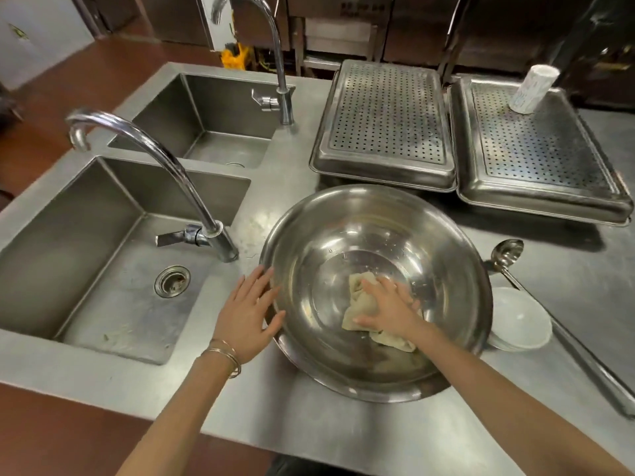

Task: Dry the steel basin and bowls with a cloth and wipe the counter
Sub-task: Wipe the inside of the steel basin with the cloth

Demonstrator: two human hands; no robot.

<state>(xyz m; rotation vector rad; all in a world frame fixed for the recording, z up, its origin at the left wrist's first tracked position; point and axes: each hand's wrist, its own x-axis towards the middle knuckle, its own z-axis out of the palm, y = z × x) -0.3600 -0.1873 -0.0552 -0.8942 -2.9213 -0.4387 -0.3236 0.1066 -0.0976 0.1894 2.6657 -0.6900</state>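
- Pressing the cloth [357,300] flat onto the floor of the steel basin [347,214] with the right grip [386,309], fingers spread and straight, not clenched round the fabric.
- Steadying the basin's left rim with the left grip [245,312], fingers straight and released, resting on the metal.
- Standing at centre frame on the table [285,417], just right of the near sink [103,269].
- Lying up-frame and to the right of the cloth: most of the bare inner wall, much nearer the right grip; probably calls for a sweep outward and round from there.
- Waiting at right of frame: a white bowl [520,321], partly hidden by the basin's right rim, and a ladle [507,252] just above it, both on the right grip's side.
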